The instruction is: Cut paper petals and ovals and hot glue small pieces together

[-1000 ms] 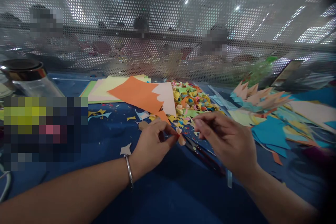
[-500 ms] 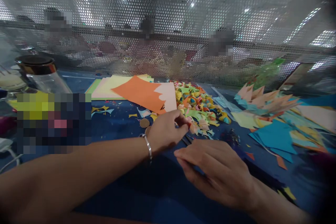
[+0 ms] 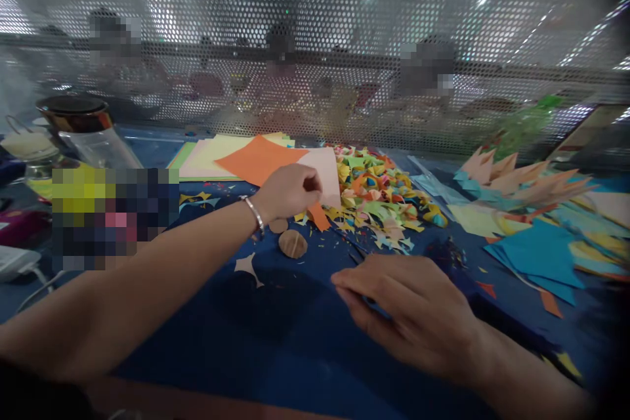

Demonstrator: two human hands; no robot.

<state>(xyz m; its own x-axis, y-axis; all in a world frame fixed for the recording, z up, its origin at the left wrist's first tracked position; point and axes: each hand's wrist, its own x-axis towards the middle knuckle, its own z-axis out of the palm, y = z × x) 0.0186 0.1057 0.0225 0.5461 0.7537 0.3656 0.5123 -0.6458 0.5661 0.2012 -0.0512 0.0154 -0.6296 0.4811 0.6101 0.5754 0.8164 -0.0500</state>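
My left hand (image 3: 290, 193), a bracelet at its wrist, is closed over the right part of an orange paper sheet (image 3: 260, 159). The fingers are curled at its edge, and an orange corner (image 3: 319, 217) shows below the fingertips. A pale pink sheet (image 3: 325, 174) with a cut edge lies beneath. My right hand (image 3: 403, 315) is closed around a pair of scissors (image 3: 358, 251); the dark blades point up and left towards the scraps, while the handles are mostly hidden in the palm. Between the hands lie a brown round disc (image 3: 293, 245) and a smaller one (image 3: 278, 226).
A heap of coloured paper scraps (image 3: 378, 187) lies beyond my hands. Stacked sheets (image 3: 197, 161) sit back left, near a jar with a dark lid (image 3: 73, 111). Blue paper pieces (image 3: 536, 252) and pointed peach paper shapes (image 3: 516, 180) lie right. A perforated metal screen (image 3: 315, 79) closes the back.
My left hand has moved left from the scrap heap onto the orange sheet. A pale scrap and the brown discs are now uncovered. My right hand stays nearly in place with the scissors.
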